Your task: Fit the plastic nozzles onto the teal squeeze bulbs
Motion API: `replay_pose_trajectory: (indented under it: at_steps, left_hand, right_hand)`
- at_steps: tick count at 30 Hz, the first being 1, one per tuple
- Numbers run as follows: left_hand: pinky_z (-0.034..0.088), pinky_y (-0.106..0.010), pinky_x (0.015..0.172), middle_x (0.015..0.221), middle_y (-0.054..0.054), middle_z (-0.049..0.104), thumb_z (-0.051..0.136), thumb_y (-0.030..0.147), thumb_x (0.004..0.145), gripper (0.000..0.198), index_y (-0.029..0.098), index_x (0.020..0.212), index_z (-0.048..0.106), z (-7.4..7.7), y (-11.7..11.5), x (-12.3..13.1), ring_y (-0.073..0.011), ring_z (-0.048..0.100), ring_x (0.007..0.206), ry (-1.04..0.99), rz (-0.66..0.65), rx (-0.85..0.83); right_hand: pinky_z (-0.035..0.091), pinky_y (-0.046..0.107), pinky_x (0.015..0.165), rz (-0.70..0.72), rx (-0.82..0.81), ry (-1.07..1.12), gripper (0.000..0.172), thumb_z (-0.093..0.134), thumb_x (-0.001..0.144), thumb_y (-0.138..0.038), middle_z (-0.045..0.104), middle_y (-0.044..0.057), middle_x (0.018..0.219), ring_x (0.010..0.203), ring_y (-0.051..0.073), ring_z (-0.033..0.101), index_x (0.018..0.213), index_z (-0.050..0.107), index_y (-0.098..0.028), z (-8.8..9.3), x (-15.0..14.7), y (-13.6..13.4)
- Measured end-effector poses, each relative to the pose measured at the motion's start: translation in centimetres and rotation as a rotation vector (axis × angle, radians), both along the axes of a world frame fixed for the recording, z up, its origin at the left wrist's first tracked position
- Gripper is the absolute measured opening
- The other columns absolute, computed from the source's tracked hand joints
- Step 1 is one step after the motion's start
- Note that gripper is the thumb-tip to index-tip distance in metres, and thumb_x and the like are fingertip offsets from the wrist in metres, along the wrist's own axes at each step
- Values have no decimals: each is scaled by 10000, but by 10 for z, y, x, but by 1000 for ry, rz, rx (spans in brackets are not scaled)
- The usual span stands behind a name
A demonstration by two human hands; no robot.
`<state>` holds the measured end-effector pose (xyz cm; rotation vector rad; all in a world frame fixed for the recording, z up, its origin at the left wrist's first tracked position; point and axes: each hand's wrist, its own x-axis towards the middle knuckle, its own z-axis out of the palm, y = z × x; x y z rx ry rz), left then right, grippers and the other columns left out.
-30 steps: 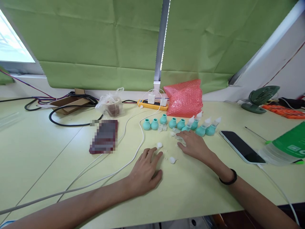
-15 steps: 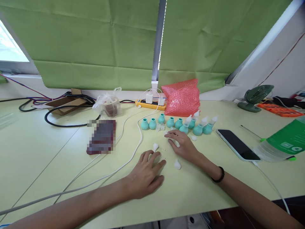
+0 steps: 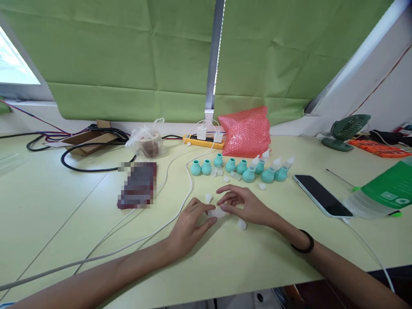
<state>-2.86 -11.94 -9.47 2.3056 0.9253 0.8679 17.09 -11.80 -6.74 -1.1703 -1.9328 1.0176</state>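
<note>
Centre of frame, just below the middle: left hand [image 3: 189,225] and right hand [image 3: 247,207], fingertip to fingertip over the pale green desk [image 3: 257,266]. Between them, a small translucent white piece [image 3: 217,212], low over the desk surface.

Grip, left: thumb and forefinger together on the piece's left end, pinched.
Grip, right: thumb tip touching the piece's right end, other fingers spread loosely above it. Cannot tell whether clamped or only resting. Black wristband [image 3: 302,247] on the right wrist.

Loose on the desk, apart from the held piece:
- white tip [image 3: 209,198] just above the left fingers
- second white tip [image 3: 241,224] just below the right hand

Above the hands, a row of teal rubber bulbs [image 3: 206,167] running left to right:
- five bare-necked at the left
- four nozzle-fitted bulbs [image 3: 268,175] at the right end, with white nozzles leaning right
- small clear parts [image 3: 216,171] scattered among the row
- white cap [image 3: 262,186] just below it

Behind the row: pink bubble-wrap bag [image 3: 246,131], and beside it to the left a yellow power strip [image 3: 202,140] carrying white chargers. White cable [image 3: 192,184] curving down from the strip, past the left hand, toward the lower left.

Right of frame: smartphone [image 3: 322,196] face up, well apart from the hands. Farther right, a green pouch [image 3: 388,188].
</note>
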Motion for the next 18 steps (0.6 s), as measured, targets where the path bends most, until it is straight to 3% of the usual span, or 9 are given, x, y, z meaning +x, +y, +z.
replay_pose_trajectory:
  at_steps: [2, 6, 9, 12, 16, 18]
  left_hand:
    - [402, -261, 669, 763, -15, 558, 531, 246, 750, 156, 184, 887, 570, 0, 0, 2, -150, 484, 759, -4, 75, -50]
    - [391, -250, 604, 679, 1, 568, 567, 223, 684, 63, 175, 724, 576, 3, 1, 4, -145, 488, 686, 15, 153, -91]
    - [386, -246, 586, 649, 4, 571, 566, 205, 660, 35, 172, 654, 557, 6, 0, 4, -145, 486, 666, 23, 163, -82]
    - [387, -242, 574, 637, 7, 562, 573, 189, 635, 28, 172, 638, 550, 7, 0, 4, -142, 489, 646, 33, 170, -73]
    - [395, -244, 582, 656, 2, 565, 581, 181, 622, 61, 172, 681, 569, 5, 0, 5, -148, 495, 660, 58, 141, -73]
    - [399, -253, 601, 668, -10, 575, 572, 188, 642, 75, 170, 712, 589, 3, 0, 5, -159, 496, 686, 90, 112, -72]
  right_hand:
    - [400, 202, 487, -56, 198, -189, 307, 631, 640, -330, 581, 19, 657, 474, 64, 449, 877, 548, -154, 16, 15, -1]
    - [350, 173, 412, 309, 2, -447, 433, 688, 558, -324, 547, -37, 512, 400, 54, 419, 941, 568, -162, 33, 35, -2]
    - [365, 176, 462, 358, 7, -557, 323, 663, 578, -265, 555, -40, 524, 456, 70, 484, 883, 606, -176, 25, 30, -3]
    - [370, 191, 526, 224, 158, -625, 159, 589, 631, -189, 557, -35, 532, 499, 78, 507, 784, 631, -178, 11, 22, 2]
    - [342, 208, 511, -143, 361, -656, 223, 521, 688, -179, 557, -16, 524, 490, 92, 491, 888, 618, -158, -3, 22, 15]
    - [332, 212, 501, -246, 414, -665, 268, 523, 688, -184, 548, -13, 513, 490, 101, 485, 941, 607, -151, -8, 23, 20]
